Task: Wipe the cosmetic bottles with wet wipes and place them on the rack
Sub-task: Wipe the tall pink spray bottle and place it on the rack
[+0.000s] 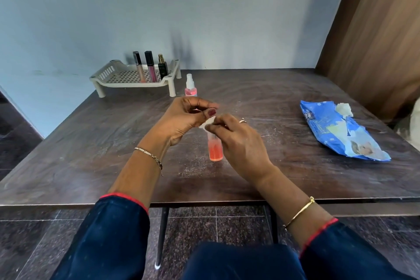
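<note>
— How far were we?
— Three bottles [150, 66] sat on the rack [136, 86] at eleven o'clock. Our left hand [188, 120] pinched the wipe [208, 123]; our right hand [236, 141] gripped the orange bottle [214, 151]. At its twelve, the pink bottle [190, 90] waited.

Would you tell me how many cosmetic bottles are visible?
5: three bottles on the rack, a pink spray bottle on the table beside it, an orange bottle in left hand and right hand.
</note>
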The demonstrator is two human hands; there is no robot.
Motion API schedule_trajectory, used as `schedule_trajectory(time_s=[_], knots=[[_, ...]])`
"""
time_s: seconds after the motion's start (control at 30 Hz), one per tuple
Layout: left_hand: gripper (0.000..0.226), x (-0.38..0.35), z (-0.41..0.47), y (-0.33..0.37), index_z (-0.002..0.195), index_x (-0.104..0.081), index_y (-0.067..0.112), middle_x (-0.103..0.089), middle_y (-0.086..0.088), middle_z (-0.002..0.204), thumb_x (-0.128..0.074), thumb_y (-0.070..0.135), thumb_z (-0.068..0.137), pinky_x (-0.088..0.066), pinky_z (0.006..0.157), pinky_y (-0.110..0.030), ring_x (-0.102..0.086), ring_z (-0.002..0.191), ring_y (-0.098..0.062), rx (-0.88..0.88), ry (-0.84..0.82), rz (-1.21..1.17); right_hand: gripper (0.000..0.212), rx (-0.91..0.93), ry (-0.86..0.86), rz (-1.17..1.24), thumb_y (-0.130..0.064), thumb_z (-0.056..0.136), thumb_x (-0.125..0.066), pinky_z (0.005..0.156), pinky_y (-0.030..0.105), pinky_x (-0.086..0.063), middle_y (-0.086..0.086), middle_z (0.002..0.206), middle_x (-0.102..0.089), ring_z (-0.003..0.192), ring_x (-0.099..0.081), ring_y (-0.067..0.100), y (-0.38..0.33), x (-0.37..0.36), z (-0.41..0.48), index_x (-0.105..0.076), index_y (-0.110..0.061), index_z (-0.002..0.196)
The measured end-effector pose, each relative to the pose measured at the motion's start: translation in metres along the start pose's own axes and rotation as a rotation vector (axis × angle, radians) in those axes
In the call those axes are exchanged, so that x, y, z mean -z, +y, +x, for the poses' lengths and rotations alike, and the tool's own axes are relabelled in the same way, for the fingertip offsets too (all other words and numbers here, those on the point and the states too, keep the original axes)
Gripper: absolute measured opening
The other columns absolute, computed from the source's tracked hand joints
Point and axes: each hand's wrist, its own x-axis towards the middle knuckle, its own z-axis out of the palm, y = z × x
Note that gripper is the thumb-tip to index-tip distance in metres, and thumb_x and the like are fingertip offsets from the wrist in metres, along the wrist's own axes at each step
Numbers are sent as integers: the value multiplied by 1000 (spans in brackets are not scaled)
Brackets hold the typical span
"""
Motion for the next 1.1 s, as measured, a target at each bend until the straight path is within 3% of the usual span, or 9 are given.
schedule_trajectory(time_s=[0.13,0.37,0.47,0.6,0.67,0.77,0.87,1.0,1.1], knots=[[20,9,0,-6,99,-70,8,-75,1,93,-65,-1,82,-57,77,-24,-69,93,-12,24,-24,-22,26,0,-122,32,-4,85,-66,53,41,-54,0,107,-59,66,-59,23,-5,-3,-20,-68,-14,109],[19,18,-2,-5,103,-70,12,-73,0,109,-63,10,85,-57,85,-31,-66,101,-17,53,-82,17,25,-2,-293,124,-4,87,-59,72,42,-56,-2,109,-61,84,-64,23,-10,-3,-25,-71,-15,107],[19,19,-2,-3,105,-67,7,-72,-2,110,-61,8,87,-57,83,-33,-67,97,-15,56,-101,2,21,-9,-169,118,-4,87,-62,69,38,-58,0,106,-63,79,-65,22,-6,-1,-3,-71,-11,105],[16,17,-5,0,99,-68,12,-73,4,92,-59,4,88,-57,76,-27,-67,85,-9,47,-118,-9,20,-14,28,75,-2,84,-64,60,38,-56,3,107,-65,76,-65,25,-4,-1,19,-72,-9,101],[18,19,-5,-1,103,-67,8,-73,1,98,-58,2,88,-57,77,-28,-68,90,-11,41,-129,-22,21,2,62,68,-1,84,-65,55,38,-55,4,107,-64,72,-64,25,-5,-5,15,-71,-8,103],[22,23,-7,-4,111,-63,1,-70,-6,114,-56,-1,90,-57,83,-32,-66,102,-17,39,-150,-44,24,31,-9,57,-2,83,-68,50,38,-54,2,104,-62,62,-60,23,-9,-10,-5,-69,-10,106],[22,26,-9,-6,106,-66,6,-71,-7,112,-52,-3,92,-56,85,-34,-67,105,-18,59,-115,-97,21,55,-109,31,-6,83,-69,46,36,-52,1,94,-61,58,-57,20,-17,-9,-20,-70,-12,103],[32,26,-12,-12,108,-65,3,-71,-14,107,-68,9,76,-55,89,-38,-67,105,-27,58,-45,-188,18,87,-218,-56,-12,78,-74,43,28,-45,-5,88,-61,56,-57,16,-26,-4,-23,-72,-19,94],[35,29,-15,-15,108,-63,1,-72,-13,104,-68,6,75,-56,87,-36,-67,105,-27,44,-57,-232,16,65,-171,-71,-12,74,-78,42,25,-39,-4,81,-63,53,-53,14,-25,-2,-13,-71,-18,87]])
